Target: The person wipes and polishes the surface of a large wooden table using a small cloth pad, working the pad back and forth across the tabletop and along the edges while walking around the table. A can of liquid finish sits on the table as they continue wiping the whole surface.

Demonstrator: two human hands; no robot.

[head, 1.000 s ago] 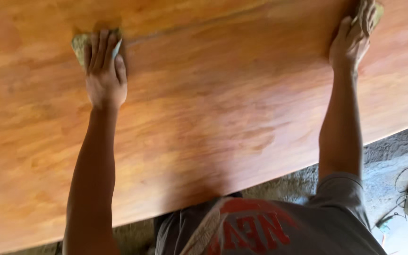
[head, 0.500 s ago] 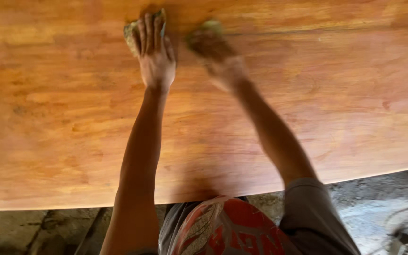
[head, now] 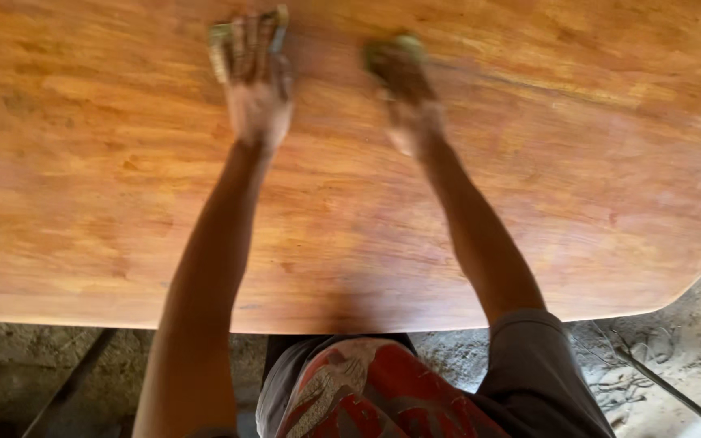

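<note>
A broad, glossy reddish-brown wooden tabletop [head: 123,203] fills most of the view, its long axis running left to right and its near edge curving away at the right end. On it, toward the far side, lie two small greenish abrasive pads, one under each hand. The left hand [head: 255,85] rests palm down with the fingers stretched flat and pointing away from the person; the left greenish pad [head: 221,39] shows as a strip beyond the fingertips and along the hand's left side, pressed against the wood rather than gripped. The right hand [head: 406,101] is blurred; it lies over the right greenish pad [head: 403,45], which peeks out at the fingertips, and how far that hand is curled cannot be told. The two hands are near each other, the pads apart. Below the table edge are the person's grey sleeve [head: 541,373], a red-printed shirt [head: 375,397] and a dusty grey floor [head: 10,373].
</note>
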